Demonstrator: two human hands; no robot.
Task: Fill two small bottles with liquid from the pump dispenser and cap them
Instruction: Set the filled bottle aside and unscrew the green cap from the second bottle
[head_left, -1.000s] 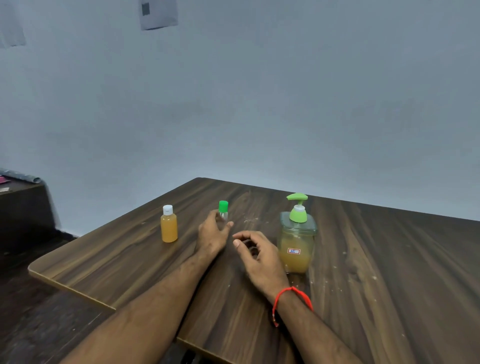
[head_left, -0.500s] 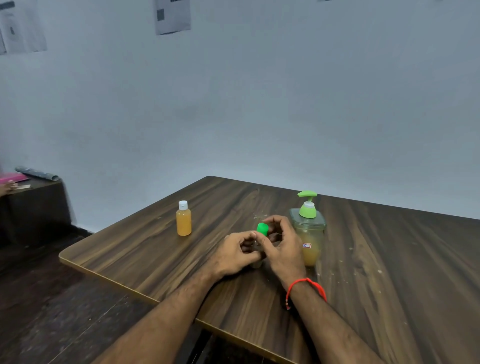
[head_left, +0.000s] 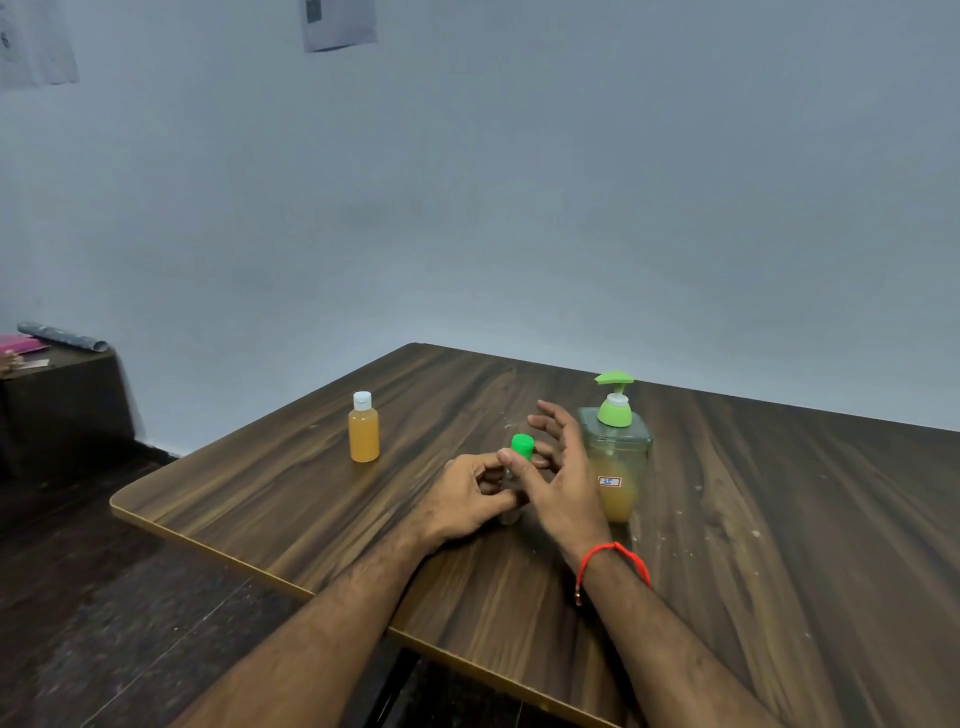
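Observation:
A small clear bottle with a green cap stands on the wooden table, mostly hidden by my hands. My left hand grips its body. My right hand pinches the green cap between thumb and a finger, with the other fingers spread. Just right of my hands stands the pump dispenser, with a green pump head and orange liquid in its lower half. A second small bottle, full of orange liquid and closed with a white cap, stands apart to the left.
The table's rounded left corner and front edge run close to my forearms. A dark low cabinet with a roll and pink items stands at far left. Small specks dot the table to the right.
The clear bottle came from the table's middle toward me in my left hand. My right hand closed on its green cap, and its other fingers have since spread out.

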